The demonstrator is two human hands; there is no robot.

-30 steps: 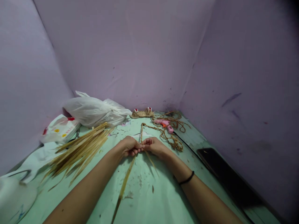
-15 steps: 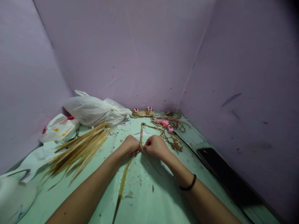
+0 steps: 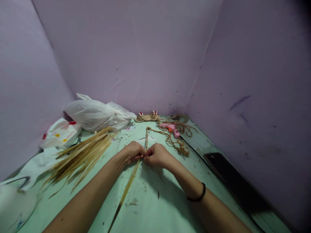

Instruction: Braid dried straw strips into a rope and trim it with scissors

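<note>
My left hand (image 3: 134, 151) and my right hand (image 3: 156, 155) meet at the centre of the green tabletop. Both are closed around the near end of a braided cord (image 3: 146, 139), fingertips touching. The cord runs straight away from me, bends at its far end and trails right into a loose tangle (image 3: 182, 149). From under my left fingers a long flat dry strip (image 3: 126, 187) hangs toward me. Further left lies a fanned bundle of dry strips (image 3: 80, 158). The exact grip is hidden by my fingers.
A pink glue gun (image 3: 173, 129) with a black cable lies behind the tangle. A dark phone-like slab (image 3: 235, 181) is at right. At the back are a woven piece with red-white flowers (image 3: 147, 118) and a white plastic bag (image 3: 97, 115); a printed packet (image 3: 63, 134) lies left.
My right hand has moved slightly left, closer against my left hand. The hanging strip's lower end has swung left. A thin strip under my right hand no longer shows.
</note>
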